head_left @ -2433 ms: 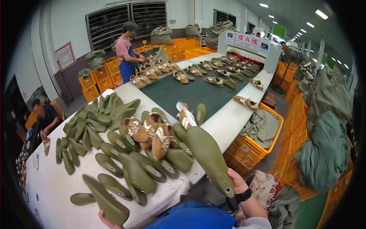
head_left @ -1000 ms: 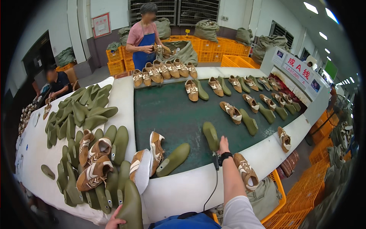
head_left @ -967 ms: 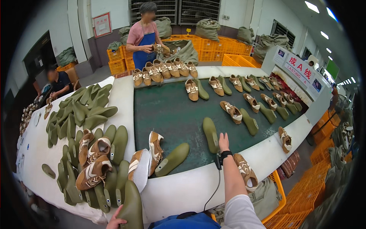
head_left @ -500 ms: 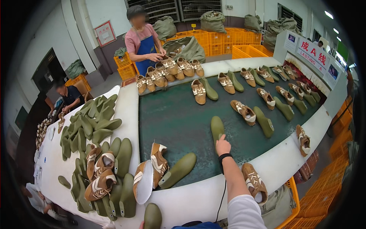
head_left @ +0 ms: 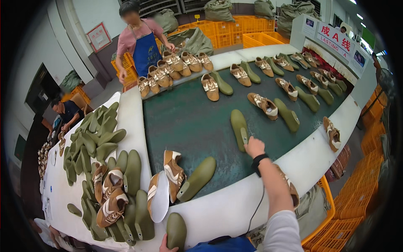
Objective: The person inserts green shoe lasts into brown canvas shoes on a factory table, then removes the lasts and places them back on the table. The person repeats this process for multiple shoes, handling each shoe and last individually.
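Note:
My right hand (head_left: 254,147), with a black band at its wrist, has its fingers closed at the heel end of a green shoe last (head_left: 238,126) lying on the dark green belt. At the lower edge, my left hand (head_left: 166,245) shows only in part, gripping another green shoe last (head_left: 176,229) upright. Just ahead of it, a brown and white sneaker (head_left: 173,172) leans by a pale insole-shaped piece (head_left: 160,199). Beside that sneaker a further last (head_left: 197,178) rests at the belt's near corner. Under my right forearm, one more sneaker (head_left: 289,185) is partly hidden.
Many lasts (head_left: 94,130) are heaped on the white table (head_left: 54,185) at left, some sneakers (head_left: 113,206) among them. Sneakers and lasts stand in pairs along the belt (head_left: 176,126). Across it, a person in a blue apron (head_left: 147,52) stands behind lined-up sneakers. Orange crates (head_left: 350,201) flank the right side.
My right hand has drawn back slightly to the heel of its last. My left hand and its last show more. The person across has moved their hands apart, away from the sneakers. The view has shifted.

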Available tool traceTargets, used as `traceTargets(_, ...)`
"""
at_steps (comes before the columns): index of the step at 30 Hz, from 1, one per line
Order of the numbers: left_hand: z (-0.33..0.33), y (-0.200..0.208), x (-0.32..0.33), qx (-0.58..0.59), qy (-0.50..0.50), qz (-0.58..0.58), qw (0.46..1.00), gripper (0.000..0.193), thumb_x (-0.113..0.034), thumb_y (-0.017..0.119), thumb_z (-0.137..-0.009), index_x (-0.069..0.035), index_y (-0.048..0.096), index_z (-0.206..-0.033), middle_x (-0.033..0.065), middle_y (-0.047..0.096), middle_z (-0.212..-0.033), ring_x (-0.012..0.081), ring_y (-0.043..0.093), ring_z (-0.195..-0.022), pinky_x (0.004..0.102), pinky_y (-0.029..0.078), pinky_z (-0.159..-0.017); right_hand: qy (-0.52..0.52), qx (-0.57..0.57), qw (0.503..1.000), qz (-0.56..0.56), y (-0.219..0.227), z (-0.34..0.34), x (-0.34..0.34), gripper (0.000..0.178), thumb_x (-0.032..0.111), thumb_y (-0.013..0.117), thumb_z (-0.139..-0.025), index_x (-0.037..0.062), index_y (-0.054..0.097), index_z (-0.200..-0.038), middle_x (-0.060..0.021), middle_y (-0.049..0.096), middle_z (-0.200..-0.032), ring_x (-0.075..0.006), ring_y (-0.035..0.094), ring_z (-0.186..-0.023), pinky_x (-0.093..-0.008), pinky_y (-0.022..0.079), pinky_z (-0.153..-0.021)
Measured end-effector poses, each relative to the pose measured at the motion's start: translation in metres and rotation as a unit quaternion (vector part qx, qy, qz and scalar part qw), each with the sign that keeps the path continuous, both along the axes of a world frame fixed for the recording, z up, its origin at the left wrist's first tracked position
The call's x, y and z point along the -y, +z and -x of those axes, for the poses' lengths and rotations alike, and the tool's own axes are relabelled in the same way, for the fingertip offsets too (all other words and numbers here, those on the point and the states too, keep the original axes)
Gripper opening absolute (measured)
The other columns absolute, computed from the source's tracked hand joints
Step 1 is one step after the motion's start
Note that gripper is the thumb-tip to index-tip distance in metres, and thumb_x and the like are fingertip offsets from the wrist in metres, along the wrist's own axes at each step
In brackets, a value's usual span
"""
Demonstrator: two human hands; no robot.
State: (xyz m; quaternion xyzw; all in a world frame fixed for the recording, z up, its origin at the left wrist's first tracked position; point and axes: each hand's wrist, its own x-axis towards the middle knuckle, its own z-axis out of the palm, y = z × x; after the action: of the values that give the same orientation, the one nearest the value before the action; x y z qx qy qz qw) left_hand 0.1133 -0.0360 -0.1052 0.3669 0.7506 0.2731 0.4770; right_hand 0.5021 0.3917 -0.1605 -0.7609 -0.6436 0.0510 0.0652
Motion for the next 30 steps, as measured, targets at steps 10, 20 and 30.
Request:
traceTargets(10, 0.021, -0.015, -0.014, -0.09, -0.083, -0.016, 0.992, 0.085, -0.011, 0.072, -0.067, -0.004, 0.03, -0.14, 0.0227, 0.055, -0.123, 0.0309, 0.055, -0.113, 0.0345, 0.044, -0.095, 0.275, -0.383, 0.853, 0.223, 0.098, 0.103, 0.046, 0.04, 0.029, 0.055, -0.085, 0.0029, 0.06, -0.116, -0.0117, 0.066, -0.1, -0.0209, 0.066, -0.068, -0.0325, 0.054, -0.059)
traceTargets(20, 0.02, -0.003, -0.018, -0.048, -0.036, 0.015, 0.998, 0.083, -0.008, 0.072, -0.067, -0.005, 0.032, -0.14, 0.021, 0.055, -0.122, 0.0263, 0.056, -0.111, 0.0312, 0.043, -0.095, 0.357, -0.164, 0.91, 0.133, -0.015, 0.257, 0.12, 0.037, 0.044, 0.051, -0.084, 0.0114, 0.063, -0.098, -0.0152, 0.067, -0.082, -0.033, 0.066, -0.079, -0.0455, 0.051, -0.07)
traceTargets(30, 0.014, 0.009, -0.025, -0.013, -0.01, 0.014, 1.0, 0.082, -0.006, 0.071, -0.067, -0.005, 0.033, -0.14, 0.0205, 0.055, -0.123, 0.0265, 0.055, -0.112, 0.032, 0.042, -0.096, 0.431, -0.078, 0.892, 0.114, -0.006, 0.236, 0.072, 0.025, 0.027, 0.05, -0.078, 0.0148, 0.065, -0.094, -0.0141, 0.067, -0.079, -0.0318, 0.066, -0.076, -0.0456, 0.051, -0.068)
